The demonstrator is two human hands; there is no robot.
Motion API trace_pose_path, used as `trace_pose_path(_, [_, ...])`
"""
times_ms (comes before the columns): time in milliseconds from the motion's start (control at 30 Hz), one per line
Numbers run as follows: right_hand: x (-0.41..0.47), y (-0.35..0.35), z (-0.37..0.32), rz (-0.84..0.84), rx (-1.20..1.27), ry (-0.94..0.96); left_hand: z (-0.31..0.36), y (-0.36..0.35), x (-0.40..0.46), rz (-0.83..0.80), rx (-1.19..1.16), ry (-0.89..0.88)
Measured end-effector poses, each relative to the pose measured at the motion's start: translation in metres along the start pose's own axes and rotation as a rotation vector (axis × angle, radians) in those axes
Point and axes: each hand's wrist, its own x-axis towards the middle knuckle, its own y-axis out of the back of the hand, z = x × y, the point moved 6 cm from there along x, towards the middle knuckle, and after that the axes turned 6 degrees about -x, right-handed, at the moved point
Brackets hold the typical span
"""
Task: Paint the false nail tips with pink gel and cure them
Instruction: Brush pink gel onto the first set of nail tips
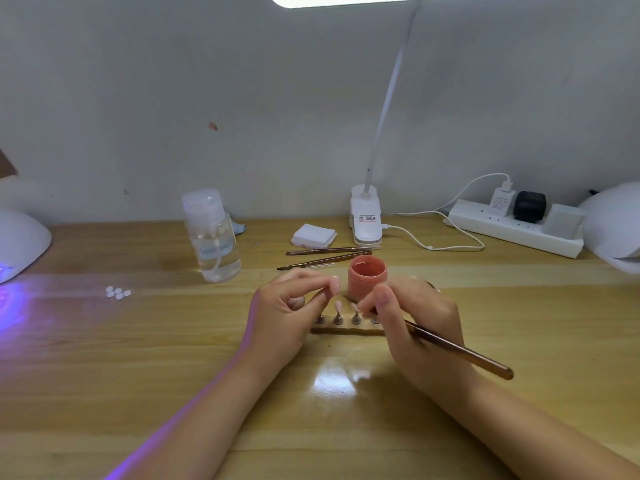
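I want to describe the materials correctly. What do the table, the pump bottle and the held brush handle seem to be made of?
Table: wood or wood-look laminate, glossy; grain lines, lamp glare.
Pump bottle: clear plastic, probably; liquid shows through.
Brush handle: brown, shiny, perhaps lacquered wood or metal.

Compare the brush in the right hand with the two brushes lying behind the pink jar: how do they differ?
The held brush is gripped by the right hand and tilts toward the nail stand; the two spare brushes lie flat, untouched, on the table. The held brush's tip is hidden; the spare brushes' tips show. All share slim brown handles.
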Motion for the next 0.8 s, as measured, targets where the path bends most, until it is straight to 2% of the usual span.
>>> trace_pose_path(167, [0.0,0.004,0.001,0.014,0.074,-0.035,0.0,0.0,0.0,0.003,0.002,0.004])
trace_pose_path(400, [0.001,-0.003,-0.001,-0.043,-0.019,0.01,-0.002,0.002,0.0,0.008,0.022,0.025])
trace_pose_path(600, [-0.001,0.004,0.002,-0.004,0.032,-0.012,-0.004,0.003,0.0,0.03,0.025,0.046])
trace_pose_path(800, [0.002,-0.005,0.0,-0.058,-0.004,0.013,-0.003,0.004,0.0,0.024,0.039,0.034])
